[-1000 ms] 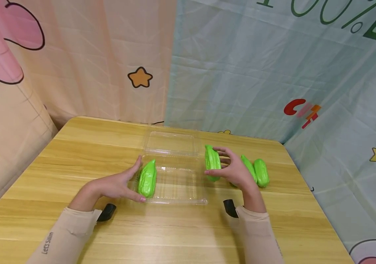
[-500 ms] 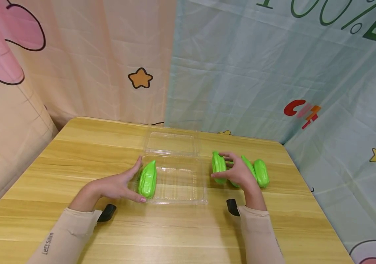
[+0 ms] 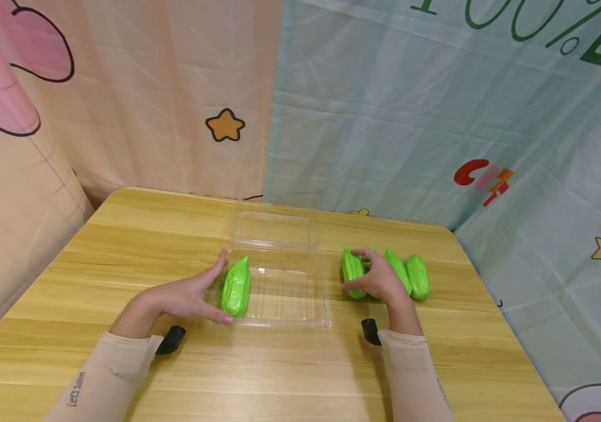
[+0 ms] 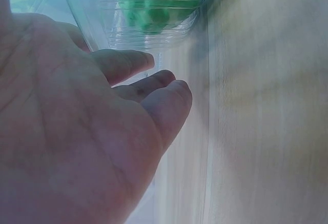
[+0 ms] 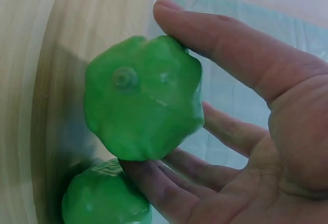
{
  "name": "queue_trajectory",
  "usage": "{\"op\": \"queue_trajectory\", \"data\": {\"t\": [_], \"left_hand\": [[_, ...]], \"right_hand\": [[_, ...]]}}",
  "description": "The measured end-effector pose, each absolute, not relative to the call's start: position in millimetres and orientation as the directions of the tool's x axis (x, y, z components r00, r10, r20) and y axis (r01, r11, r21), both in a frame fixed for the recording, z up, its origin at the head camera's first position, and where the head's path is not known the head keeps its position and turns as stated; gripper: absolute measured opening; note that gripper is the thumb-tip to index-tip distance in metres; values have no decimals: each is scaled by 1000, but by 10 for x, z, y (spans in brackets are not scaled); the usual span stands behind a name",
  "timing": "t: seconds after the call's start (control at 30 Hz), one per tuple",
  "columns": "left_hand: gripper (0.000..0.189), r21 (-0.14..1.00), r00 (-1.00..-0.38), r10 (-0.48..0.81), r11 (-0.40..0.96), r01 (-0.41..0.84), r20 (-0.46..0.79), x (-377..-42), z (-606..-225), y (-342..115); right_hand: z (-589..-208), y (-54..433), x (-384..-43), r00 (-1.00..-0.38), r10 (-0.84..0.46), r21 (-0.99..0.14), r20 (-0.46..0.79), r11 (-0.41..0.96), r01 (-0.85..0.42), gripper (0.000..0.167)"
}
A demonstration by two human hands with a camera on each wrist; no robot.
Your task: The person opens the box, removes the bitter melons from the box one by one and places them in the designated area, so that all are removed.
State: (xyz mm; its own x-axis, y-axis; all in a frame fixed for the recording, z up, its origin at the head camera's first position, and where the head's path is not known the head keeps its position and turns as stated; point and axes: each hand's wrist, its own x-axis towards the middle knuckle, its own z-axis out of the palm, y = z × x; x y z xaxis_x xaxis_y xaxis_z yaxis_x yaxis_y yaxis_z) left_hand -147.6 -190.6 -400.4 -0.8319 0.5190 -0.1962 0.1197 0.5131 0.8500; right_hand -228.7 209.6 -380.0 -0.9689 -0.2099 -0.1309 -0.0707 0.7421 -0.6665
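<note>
A clear plastic clamshell box (image 3: 289, 322) lies with its lid open on the table, one bright green, ridged bitter melon (image 3: 236, 288) inside along its left wall. Spread around that left end is my left hand (image 3: 189, 296), thumb at the front corner and index finger towards the back one; the left wrist view has its fingers (image 4: 125, 64) loosely extended beside the box wall. Right of the box, my right hand (image 3: 382, 278) holds another bitter melon (image 5: 143, 98) between thumb and fingers, low over the table. A neighbouring bitter melon (image 5: 107, 196) sits right behind it, mostly hidden by the hand in the head view.
Two more bitter melons (image 3: 418, 276) rest side by side just right of the right hand. The box's lid (image 3: 275, 227) lies back towards the rear table edge. Printed curtains (image 3: 384, 117) hang behind the wooden table (image 3: 258, 375) and along its sides.
My right hand has carried its bitter melon from the box's right edge rightward and down, close to the other melons. The left hand has stayed put.
</note>
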Motion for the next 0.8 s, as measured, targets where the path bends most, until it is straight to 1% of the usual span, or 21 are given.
{"op": "queue_trajectory", "data": {"t": [0.23,0.43,0.8], "left_hand": [[137,854,-831,519,509,112,-200,-1483,-4012,-1910],[136,855,-830,520,507,111,-200,-1483,-4014,-1916],[137,853,-830,520,510,114,-200,-1478,-4005,-1907]], "right_hand": [[-3841,2079,-2306,-975,-186,-612,-125,788,-72,88],[-3870,1999,-2307,-975,-195,-548,-108,830,-105,89],[-3868,1924,-2247,-980,-178,-509,-88,854,-109,90]]}}
